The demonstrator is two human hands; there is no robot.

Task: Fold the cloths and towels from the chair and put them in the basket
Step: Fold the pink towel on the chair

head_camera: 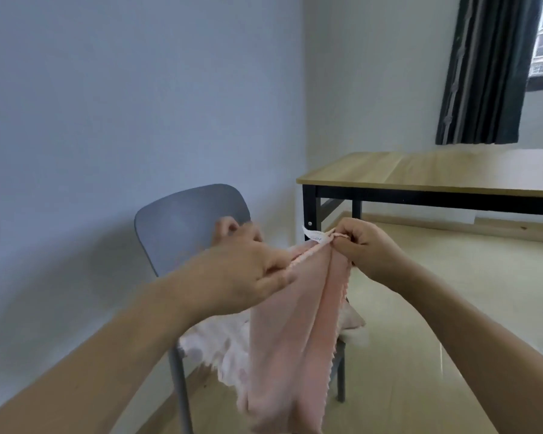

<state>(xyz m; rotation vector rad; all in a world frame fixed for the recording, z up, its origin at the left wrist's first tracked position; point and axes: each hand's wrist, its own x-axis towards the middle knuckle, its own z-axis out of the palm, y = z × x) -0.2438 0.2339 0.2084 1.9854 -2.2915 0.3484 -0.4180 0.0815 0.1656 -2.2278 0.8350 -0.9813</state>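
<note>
A pink cloth (298,333) with a scalloped edge and a white label hangs in front of the grey chair (182,223). My right hand (369,249) pinches its top corner by the label. My left hand (248,264), blurred, pinches the same top edge a little to the left. On the chair seat lie more cloths: a white one with pale dots (213,343) draped over the front and a pale pink one (353,321) at the right. No basket is in view.
A wooden table (436,173) with black legs stands at the right behind the chair. A dark curtain (483,70) hangs beside a window at the top right. Pale walls close off the left and back; light floor runs to the right.
</note>
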